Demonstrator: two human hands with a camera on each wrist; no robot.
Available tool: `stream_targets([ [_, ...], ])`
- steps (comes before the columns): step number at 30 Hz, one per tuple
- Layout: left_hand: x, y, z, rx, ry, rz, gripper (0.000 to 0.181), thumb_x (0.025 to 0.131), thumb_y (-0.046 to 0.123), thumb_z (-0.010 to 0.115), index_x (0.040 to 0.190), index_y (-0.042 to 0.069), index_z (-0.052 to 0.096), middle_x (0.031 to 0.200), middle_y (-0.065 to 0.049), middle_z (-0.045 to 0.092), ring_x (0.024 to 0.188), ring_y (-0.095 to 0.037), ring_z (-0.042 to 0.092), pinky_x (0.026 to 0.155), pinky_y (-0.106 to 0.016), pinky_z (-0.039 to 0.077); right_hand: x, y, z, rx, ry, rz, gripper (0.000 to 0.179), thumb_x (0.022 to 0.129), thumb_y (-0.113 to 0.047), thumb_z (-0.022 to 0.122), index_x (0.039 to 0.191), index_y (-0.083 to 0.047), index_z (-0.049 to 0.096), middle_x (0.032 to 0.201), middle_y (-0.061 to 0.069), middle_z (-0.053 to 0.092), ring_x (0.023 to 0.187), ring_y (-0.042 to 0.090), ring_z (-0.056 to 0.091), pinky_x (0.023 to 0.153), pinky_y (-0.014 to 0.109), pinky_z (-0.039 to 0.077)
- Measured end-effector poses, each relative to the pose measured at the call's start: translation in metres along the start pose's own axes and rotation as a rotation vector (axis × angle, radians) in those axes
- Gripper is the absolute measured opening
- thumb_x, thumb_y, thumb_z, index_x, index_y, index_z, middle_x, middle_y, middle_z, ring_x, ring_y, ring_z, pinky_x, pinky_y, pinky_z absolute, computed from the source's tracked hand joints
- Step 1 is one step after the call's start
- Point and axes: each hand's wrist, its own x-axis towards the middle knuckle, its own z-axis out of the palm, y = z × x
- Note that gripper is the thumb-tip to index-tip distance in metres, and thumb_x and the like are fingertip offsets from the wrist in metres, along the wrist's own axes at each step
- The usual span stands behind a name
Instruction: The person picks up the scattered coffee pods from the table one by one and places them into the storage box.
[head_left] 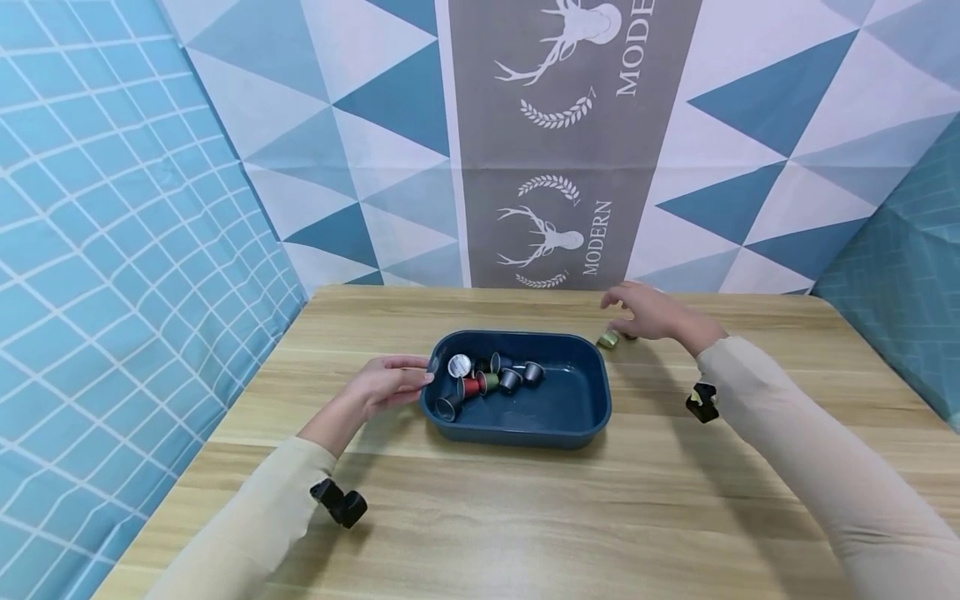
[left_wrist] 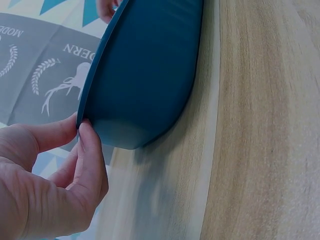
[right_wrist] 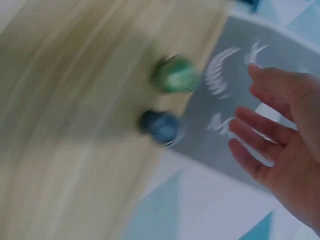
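A dark blue rectangular bin [head_left: 517, 434] stands on the table. My left hand [head_left: 390, 382] pinches its left rim between thumb and fingers, as the left wrist view shows close up [left_wrist: 55, 175]. Several coffee capsules lie in the bin's left half, among them a red capsule [head_left: 468, 387], a green capsule [head_left: 489, 382] and a white-lidded capsule [head_left: 459, 365]. Beyond the bin's right end, my right hand [head_left: 648, 312] hovers with loosely bent fingers, holding nothing. Below it on the table are a light green capsule [right_wrist: 176, 75] and a dark blue capsule [right_wrist: 162, 127], blurred in the right wrist view.
The wood-grain table [head_left: 480, 517] ends at a patterned cloth backdrop [head_left: 405, 192] behind the bin. A blue checked cloth [head_left: 112, 275] hangs on the left, and a teal cloth [head_left: 900, 258] on the right. Each sleeve carries a small black wrist camera [head_left: 339, 502].
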Motion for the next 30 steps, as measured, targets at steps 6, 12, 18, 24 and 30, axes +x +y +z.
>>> stream_targets([
  [6,-0.003,-0.002,-0.001,-0.017,0.003,0.002,0.050,0.090,0.006,0.065,0.136,-0.003,0.049,0.089,0.004,0.068,0.080,-0.003,0.065,0.070,-0.016,0.057,-0.003,0.034,0.023,0.044,0.051,0.059,0.035,0.091,-0.010,0.064,0.121,0.005,0.056,0.121,0.026,0.057,0.112,0.043,0.054,0.094,0.054,0.047],
  [12,-0.002,0.001,0.000,-0.013,0.014,0.001,0.050,0.089,0.006,0.066,0.135,-0.002,0.050,0.086,0.006,0.069,0.078,-0.003,0.066,0.069,-0.016,0.056,-0.007,0.057,0.044,0.084,0.095,0.049,0.037,0.088,-0.007,0.067,0.121,0.007,0.056,0.122,0.027,0.058,0.110,0.042,0.055,0.095,0.055,0.047],
  [18,-0.001,0.004,0.000,0.002,0.014,-0.004,0.049,0.089,0.006,0.066,0.135,-0.001,0.051,0.091,0.003,0.070,0.079,-0.004,0.067,0.070,-0.016,0.057,-0.011,0.063,0.053,0.103,0.122,0.030,0.038,0.084,-0.004,0.070,0.119,0.006,0.057,0.119,0.026,0.060,0.105,0.041,0.058,0.091,0.056,0.048],
  [24,-0.002,0.001,0.000,0.000,0.011,-0.007,0.049,0.090,0.006,0.065,0.135,-0.002,0.050,0.089,0.004,0.069,0.079,-0.003,0.067,0.070,-0.016,0.056,-0.008,0.062,0.057,0.089,0.112,0.015,0.036,0.084,-0.001,0.071,0.117,0.004,0.059,0.114,0.023,0.063,0.104,0.038,0.061,0.090,0.053,0.051],
  [30,-0.004,0.002,0.002,-0.021,0.001,0.006,0.049,0.090,0.005,0.064,0.136,-0.003,0.049,0.086,0.005,0.070,0.078,-0.003,0.067,0.068,-0.016,0.056,-0.006,0.063,0.056,0.084,0.098,0.039,0.031,0.084,-0.001,0.070,0.112,0.002,0.060,0.108,0.020,0.065,0.100,0.035,0.063,0.086,0.051,0.053],
])
